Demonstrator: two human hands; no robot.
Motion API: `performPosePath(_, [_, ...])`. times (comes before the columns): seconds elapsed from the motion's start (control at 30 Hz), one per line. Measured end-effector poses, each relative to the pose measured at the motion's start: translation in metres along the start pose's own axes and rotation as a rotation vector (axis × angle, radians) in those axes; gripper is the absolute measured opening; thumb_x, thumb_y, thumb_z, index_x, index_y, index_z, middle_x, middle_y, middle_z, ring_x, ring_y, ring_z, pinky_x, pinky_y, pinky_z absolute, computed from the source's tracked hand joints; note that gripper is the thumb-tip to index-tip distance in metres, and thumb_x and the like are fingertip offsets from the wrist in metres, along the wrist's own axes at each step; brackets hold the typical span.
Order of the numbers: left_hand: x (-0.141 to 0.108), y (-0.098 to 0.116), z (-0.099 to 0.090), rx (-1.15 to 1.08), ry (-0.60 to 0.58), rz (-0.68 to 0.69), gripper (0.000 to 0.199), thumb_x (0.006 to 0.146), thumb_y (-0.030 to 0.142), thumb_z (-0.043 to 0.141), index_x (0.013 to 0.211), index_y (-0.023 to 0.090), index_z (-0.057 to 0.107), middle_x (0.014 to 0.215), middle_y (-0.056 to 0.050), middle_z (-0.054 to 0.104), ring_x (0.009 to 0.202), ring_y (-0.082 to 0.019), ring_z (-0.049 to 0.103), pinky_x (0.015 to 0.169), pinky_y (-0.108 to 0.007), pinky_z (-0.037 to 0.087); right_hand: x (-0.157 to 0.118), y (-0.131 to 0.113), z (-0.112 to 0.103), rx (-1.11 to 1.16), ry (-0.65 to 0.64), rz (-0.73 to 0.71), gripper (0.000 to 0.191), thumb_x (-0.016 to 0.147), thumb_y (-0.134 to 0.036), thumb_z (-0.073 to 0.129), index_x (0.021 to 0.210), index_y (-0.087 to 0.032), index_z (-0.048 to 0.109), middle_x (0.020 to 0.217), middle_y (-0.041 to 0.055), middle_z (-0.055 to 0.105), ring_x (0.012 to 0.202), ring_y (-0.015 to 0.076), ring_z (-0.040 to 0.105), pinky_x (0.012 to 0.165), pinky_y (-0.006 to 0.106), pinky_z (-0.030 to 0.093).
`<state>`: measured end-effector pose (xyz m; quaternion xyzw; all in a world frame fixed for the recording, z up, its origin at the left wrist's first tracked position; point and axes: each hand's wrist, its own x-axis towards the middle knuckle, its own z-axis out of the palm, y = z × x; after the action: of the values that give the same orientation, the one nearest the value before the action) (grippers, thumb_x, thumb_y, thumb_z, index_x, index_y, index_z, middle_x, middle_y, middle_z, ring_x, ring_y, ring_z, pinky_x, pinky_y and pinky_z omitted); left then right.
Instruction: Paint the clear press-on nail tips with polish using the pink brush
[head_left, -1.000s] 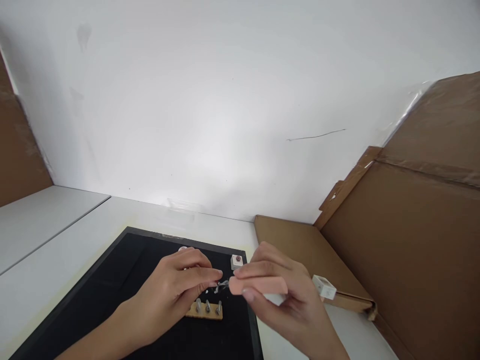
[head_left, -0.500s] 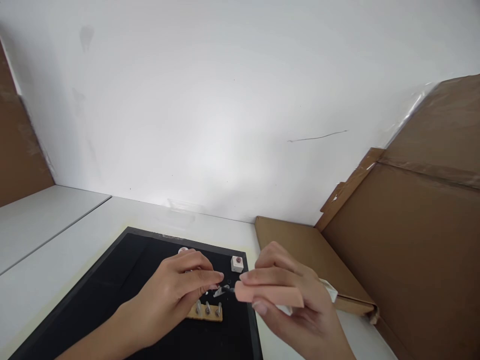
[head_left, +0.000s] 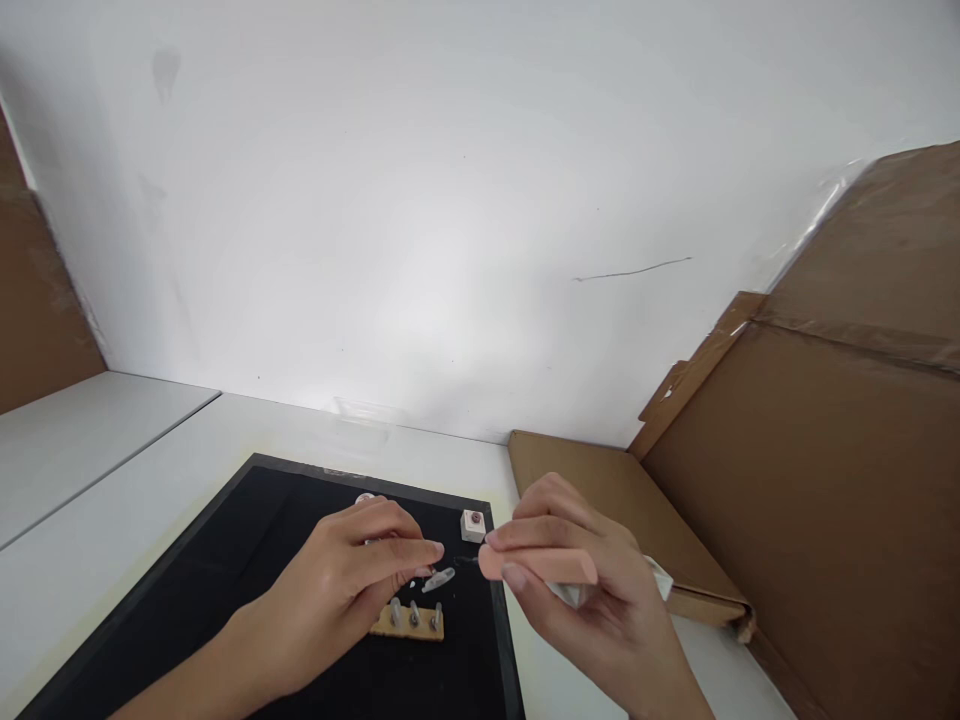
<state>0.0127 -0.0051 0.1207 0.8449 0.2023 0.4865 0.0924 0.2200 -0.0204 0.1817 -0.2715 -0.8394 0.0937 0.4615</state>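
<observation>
My right hand [head_left: 592, 600] is closed around a pink cylindrical handle [head_left: 536, 565], whose thin dark tip points left over the black mat [head_left: 285, 560]. To its left, my left hand [head_left: 352, 580] is pinched on something small that I cannot make out. A clear, whitish piece [head_left: 439, 580] shows just beyond those fingertips. Below them lies a wooden strip [head_left: 420, 625] with several upright pieces on it, its left end hidden by my left hand. A small white cube [head_left: 472, 525] with a dark round top stands at the mat's upper right.
A flat cardboard box [head_left: 600, 480] lies right of the mat, and a white object [head_left: 658, 578] shows partly behind my right hand. Tall cardboard panels [head_left: 840, 450] rise at the right and left, with a white wall [head_left: 420, 220] behind the table.
The pink handle has risen slightly and its tip has drawn away from the clear piece near my left fingertips. My left hand has hardly moved.
</observation>
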Motion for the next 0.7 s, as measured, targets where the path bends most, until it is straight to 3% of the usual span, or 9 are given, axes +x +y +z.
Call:
performPosePath(0.1, [-0.0005, -0.0007, -0.0003, 0.000, -0.002, 0.005, 0.028, 0.088, -0.001, 0.048, 0.106, 0.015, 0.063, 0.085, -0.008, 0.065, 0.074, -0.015, 0.063, 0.064, -0.026, 0.049, 0.0017, -0.0008, 0.0000, 0.048, -0.033, -0.033, 0.016, 0.079, -0.011, 0.061, 0.088, -0.022, 0.068, 0.066, 0.0009, 0.064, 0.060, 0.0147, 0.055, 0.053, 0.029, 0.044])
performPosePath(0.23, [-0.0009, -0.0015, -0.0003, 0.007, 0.003, -0.001, 0.028, 0.089, 0.000, 0.047, 0.106, 0.015, 0.063, 0.085, -0.008, 0.065, 0.074, -0.014, 0.062, 0.064, -0.025, 0.049, 0.0019, -0.0010, -0.0007, -0.047, -0.006, 0.019, 0.018, 0.078, -0.006, 0.058, 0.077, -0.022, 0.067, 0.063, 0.0006, 0.063, 0.058, 0.0145, 0.053, 0.054, 0.030, 0.044])
performPosePath(0.4, [0.0005, -0.0012, 0.0003, 0.029, 0.012, 0.001, 0.024, 0.090, 0.003, 0.048, 0.102, 0.015, 0.064, 0.083, -0.008, 0.065, 0.074, -0.015, 0.063, 0.062, -0.024, 0.049, 0.0018, 0.0008, 0.0004, 0.042, -0.025, -0.041, 0.015, 0.080, -0.012, 0.061, 0.089, -0.023, 0.068, 0.064, 0.0005, 0.064, 0.058, 0.0148, 0.054, 0.051, 0.028, 0.043])
performPosePath(0.53, [0.0010, -0.0010, 0.0018, 0.038, 0.037, -0.015, 0.021, 0.090, 0.006, 0.049, 0.102, 0.016, 0.064, 0.081, -0.007, 0.065, 0.074, -0.016, 0.064, 0.060, -0.023, 0.050, 0.0009, 0.0037, 0.0008, -0.035, 0.033, 0.021, 0.018, 0.080, -0.007, 0.059, 0.078, -0.023, 0.066, 0.066, 0.0005, 0.066, 0.058, 0.0153, 0.055, 0.055, 0.031, 0.044])
performPosePath(0.7, [0.0021, -0.0007, 0.0030, 0.088, 0.054, -0.021, 0.018, 0.091, 0.010, 0.051, 0.099, 0.017, 0.064, 0.081, -0.007, 0.065, 0.077, -0.017, 0.064, 0.060, -0.023, 0.051, -0.0027, 0.0060, 0.0001, 0.110, -0.017, 0.015, 0.022, 0.082, -0.011, 0.061, 0.098, -0.025, 0.067, 0.070, 0.0002, 0.069, 0.063, 0.0153, 0.054, 0.053, 0.028, 0.043])
